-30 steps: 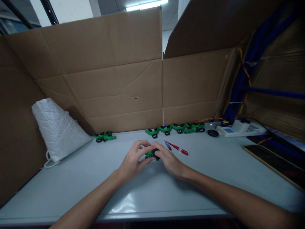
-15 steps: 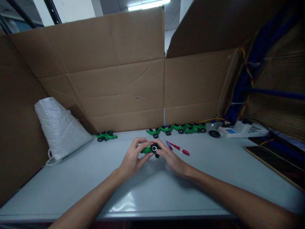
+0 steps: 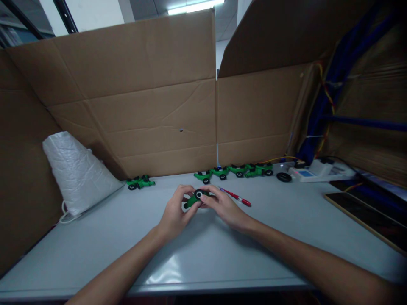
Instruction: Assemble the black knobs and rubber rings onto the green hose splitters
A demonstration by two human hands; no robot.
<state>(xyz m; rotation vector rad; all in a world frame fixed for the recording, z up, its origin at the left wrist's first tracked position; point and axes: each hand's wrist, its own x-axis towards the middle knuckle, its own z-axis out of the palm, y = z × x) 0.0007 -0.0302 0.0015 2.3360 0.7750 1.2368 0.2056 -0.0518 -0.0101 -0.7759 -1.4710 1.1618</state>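
My left hand [image 3: 173, 214] and my right hand [image 3: 224, 207] meet over the middle of the grey table [image 3: 203, 250]. Between their fingertips is a small green toy car [image 3: 193, 199] with black wheels, tipped so one wheel with a white hub faces up. My left fingers pinch its green body from the left. My right thumb and fingers press on the wheel end. Both hands are closed on it, just above the table surface.
Several finished green toy cars [image 3: 237, 170] line the back by the cardboard wall; another toy car [image 3: 140, 182] stands apart at left. A red pen [image 3: 237, 197] lies right of my hands. A white bag [image 3: 76, 171] leans left; a loose black wheel [image 3: 283, 177], a white device [image 3: 313, 171] and a dark board [image 3: 369, 216] sit right.
The toy car has been turned and lifted slightly between my fingers, so a wheel face now points upward; both hands shifted a little toward the back.
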